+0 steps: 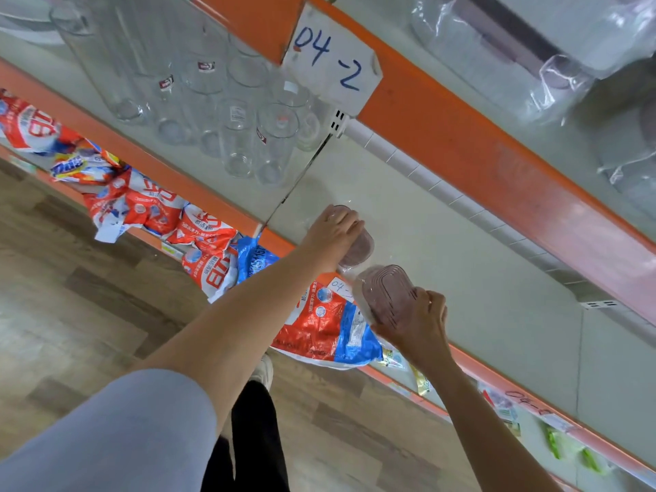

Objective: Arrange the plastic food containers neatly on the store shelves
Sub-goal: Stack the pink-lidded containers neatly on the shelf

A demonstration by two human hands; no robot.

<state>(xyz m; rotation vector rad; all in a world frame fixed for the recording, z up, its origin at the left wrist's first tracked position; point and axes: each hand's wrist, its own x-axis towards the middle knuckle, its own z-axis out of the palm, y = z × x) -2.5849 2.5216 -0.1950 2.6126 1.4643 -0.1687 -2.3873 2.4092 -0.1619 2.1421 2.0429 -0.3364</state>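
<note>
The person is placing two pink plastic food containers, both wrapped in clear film, on the middle shelf (443,243). The left hand (332,230) is lying over the top of the first container (358,248), fingers curled onto it, and is holding it down on the shelf surface near the front edge. The right hand (417,323) is gripping the second container (388,292) from its near side; this container is sitting at the shelf's front lip, tilted, just beside the first and apparently touching it. Whether it is fully resting on the shelf cannot be determined.

Step in hand, as judged: seating the pair side by side. The next move is likely calling for the second container to be pushed further in and levelled, so that both are lining up with the shelf edge.

Legible writing: a white card (332,63) on the orange upper rail is reading "04-2". A smaller tag (341,286) beneath the containers is showing "04-", remainder hidden. Drinking glasses (213,97) to the left are carrying small red labels, unreadable. Red, white and blue detergent bags (198,243) below are printed with Chinese characters, too blurred to transcribe.
</note>
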